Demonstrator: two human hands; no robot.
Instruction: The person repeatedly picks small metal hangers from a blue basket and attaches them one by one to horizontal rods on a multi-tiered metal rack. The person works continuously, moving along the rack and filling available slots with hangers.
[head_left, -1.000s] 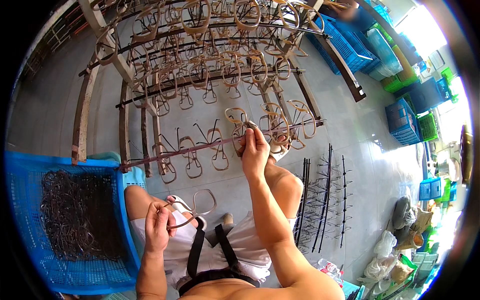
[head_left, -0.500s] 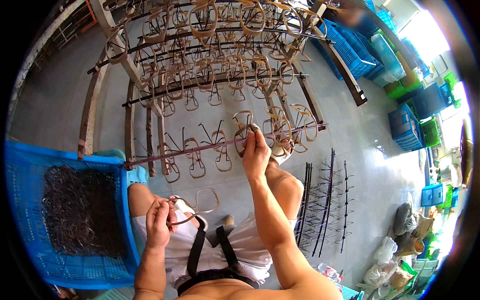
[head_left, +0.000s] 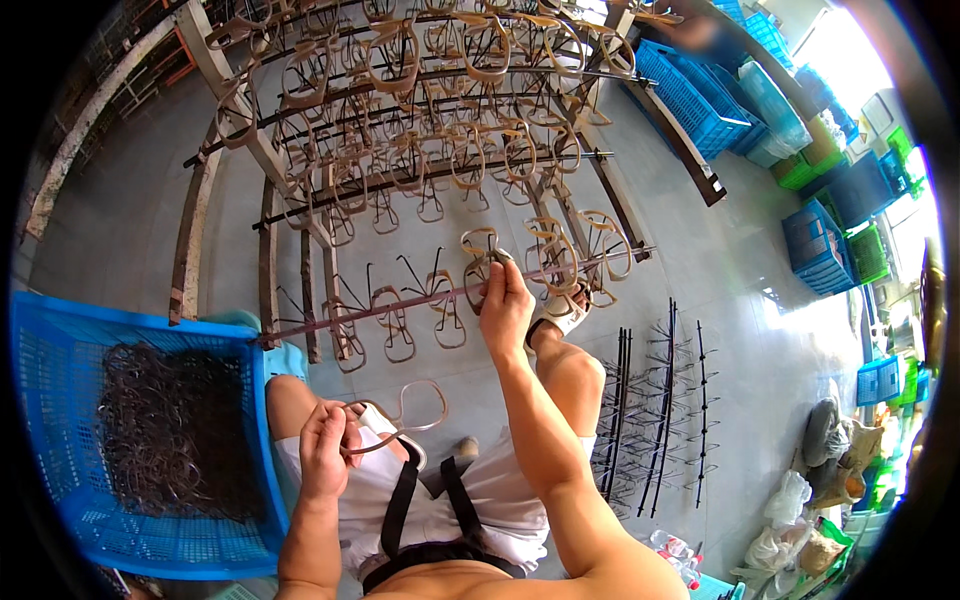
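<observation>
My left hand (head_left: pixel 328 450) is closed around a tan eyeglass frame (head_left: pixel 443 402) above my lap; its rims stick out to the right past the fingers. My right hand (head_left: pixel 506 308) reaches forward to a long thin rod (head_left: pixel 424 301) and pinches another eyeglass frame (head_left: pixel 467 240) there. The fingertips partly cover where that frame meets the rod. More eyeglass frames (head_left: pixel 398 334) hang along the same rod on thin dark prongs, on both sides of my right hand. Bare prongs (head_left: pixel 364 287) show between them.
Ahead stands a rack (head_left: pixel 262 150) with several rows of hanging eyeglass frames. A blue basket (head_left: pixel 262 440) at my left holds a heap of dark thin pieces (head_left: pixel 165 435). Pronged black rods (head_left: pixel 660 420) lie on the floor at right. Blue crates (head_left: pixel 690 95) stand farther back.
My view has shifted slightly. Both hands keep their grips, the left on its eyeglass frame and the right on the one at the rod, with little movement.
</observation>
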